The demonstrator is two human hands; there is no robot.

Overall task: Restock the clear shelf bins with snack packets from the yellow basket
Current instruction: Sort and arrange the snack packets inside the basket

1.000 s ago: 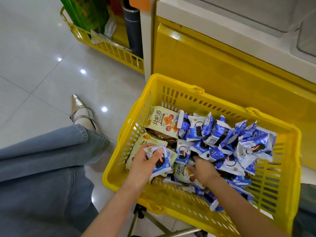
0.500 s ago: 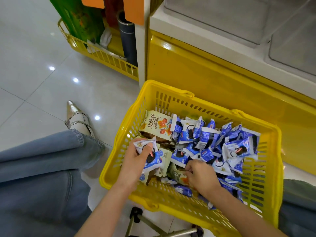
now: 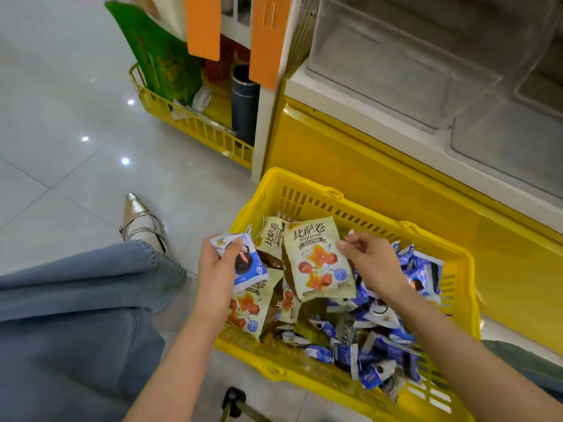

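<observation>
A: What could go wrong from here?

B: Start with the bins [image 3: 396, 65]. They sit up on the shelf, above and behind the basket [image 3: 470, 287], and they look bare. Every packet has to go up and over a bin's front wall. On film this slick, a loose hold could, I think, let one slide off to the floor.

A: And the basket itself?

B: It seems to rest on a thin stand, which shows only partly at the bottom edge. Leaning on the near rim while digging might tip it, though that's my guess.

A: The packets?

B: Two kinds are mixed in the heap, with beige ones at the left and small blue ones piled to the right. Grabbing without looking could put the wrong kind in a bin.

A: Which ones are in hand?

B: The beige packet [image 3: 316, 263] hangs clear above the heap, over the basket's left half. The blue packet [image 3: 248, 264] is held just at the basket's left rim.

A: How do the fingers lie?

B: The right hand [image 3: 373, 261] pinches the beige packet's right edge. Its fingers [image 3: 350, 245] are curled in tight, thumb against forefinger, and they catch only the edge, so the packet hangs tilted. The left hand [image 3: 214, 272] wraps the blue packet, with the thumb across its face and the fingers closed behind. I cannot tell whether it also holds the beige one below.
</observation>
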